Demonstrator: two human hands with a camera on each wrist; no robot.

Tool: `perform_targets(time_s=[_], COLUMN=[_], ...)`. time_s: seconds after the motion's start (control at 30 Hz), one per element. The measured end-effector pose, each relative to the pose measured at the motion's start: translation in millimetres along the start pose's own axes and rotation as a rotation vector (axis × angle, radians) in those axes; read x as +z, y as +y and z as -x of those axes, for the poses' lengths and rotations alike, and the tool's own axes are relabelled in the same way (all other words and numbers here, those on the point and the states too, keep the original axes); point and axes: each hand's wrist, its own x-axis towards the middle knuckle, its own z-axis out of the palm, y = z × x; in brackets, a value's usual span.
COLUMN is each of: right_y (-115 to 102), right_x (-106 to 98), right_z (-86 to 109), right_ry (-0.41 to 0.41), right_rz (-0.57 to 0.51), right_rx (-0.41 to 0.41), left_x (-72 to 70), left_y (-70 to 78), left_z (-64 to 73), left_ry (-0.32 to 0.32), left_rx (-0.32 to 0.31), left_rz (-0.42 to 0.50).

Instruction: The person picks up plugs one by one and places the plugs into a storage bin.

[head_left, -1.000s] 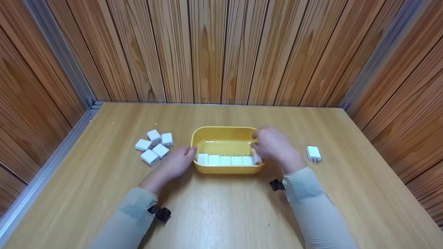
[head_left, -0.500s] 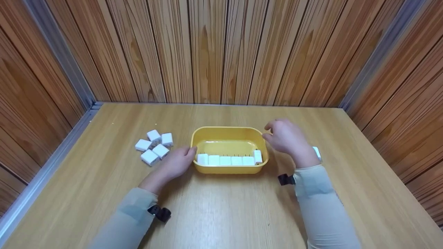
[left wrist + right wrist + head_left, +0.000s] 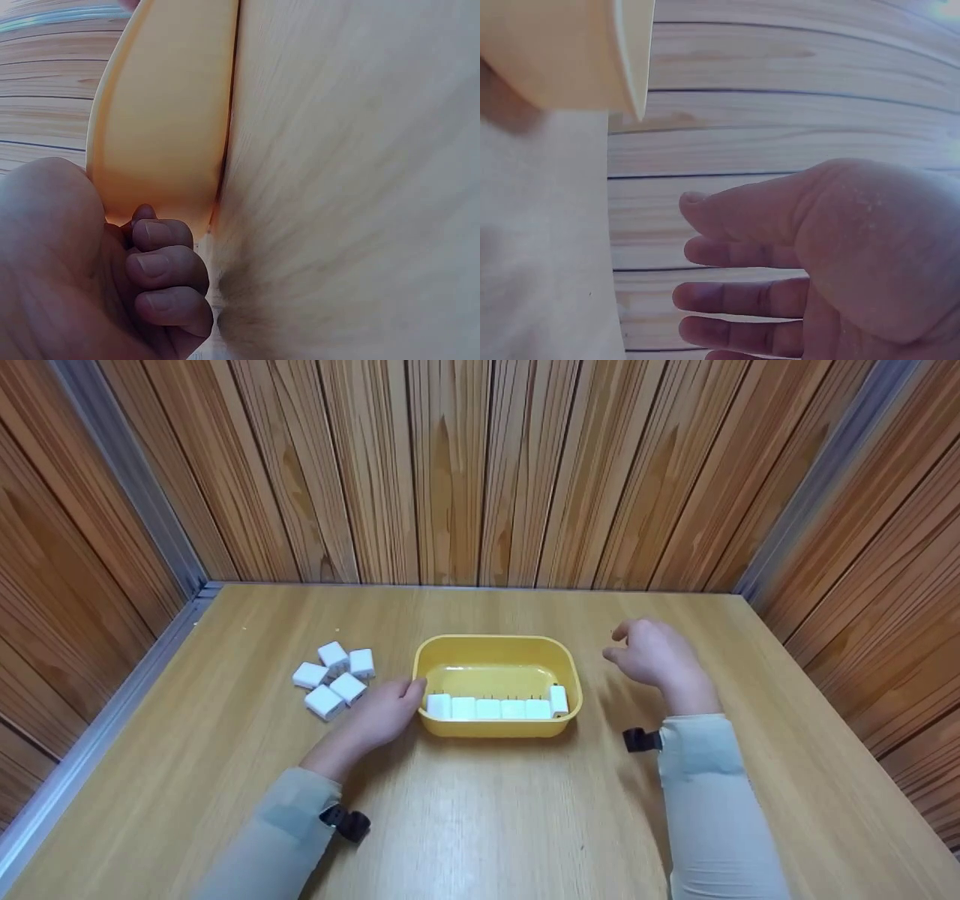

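Observation:
In the head view, a yellow plastic tub (image 3: 495,728) stands mid-table. My left hand (image 3: 386,710) grips its left end, thumb at the rim; the left wrist view shows curled fingers (image 3: 169,266) against the outer wall. Inside, along the near wall, several white blocks with thin pins, like plug adapters (image 3: 488,709), lie in a row. The rightmost block (image 3: 559,700) is turned differently from the others. My right hand (image 3: 656,654) hovers right of the tub, holding nothing, its fingers apart from the thumb in the right wrist view.
Several more white pinned blocks (image 3: 325,701) lie in a loose cluster on the table, left of the tub and close to my left hand. Wood-panelled walls (image 3: 450,472) border the table (image 3: 480,825) at the back and sides.
My right hand has let go of the rightmost block in the tub and moved right, away from it. It now hides the lone block on the right. My left hand stays put.

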Motion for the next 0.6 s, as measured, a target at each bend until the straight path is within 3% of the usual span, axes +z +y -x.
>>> perform_targets(time_s=[0.17,0.6], right_y=[11.3,36.6], right_x=[-2.8,-10.9], right_z=[-0.5,2.4], right_ry=[-0.045,-0.113], right_rz=[-0.009,0.008], right_rx=[0.069,0.113], left_x=[-0.7,-2.3], left_y=[-0.3,-1.1], left_z=[0.9,1.5], left_ry=[-0.006,-0.01], left_rx=[-0.016,-0.005], left_rz=[0.004,0.004])
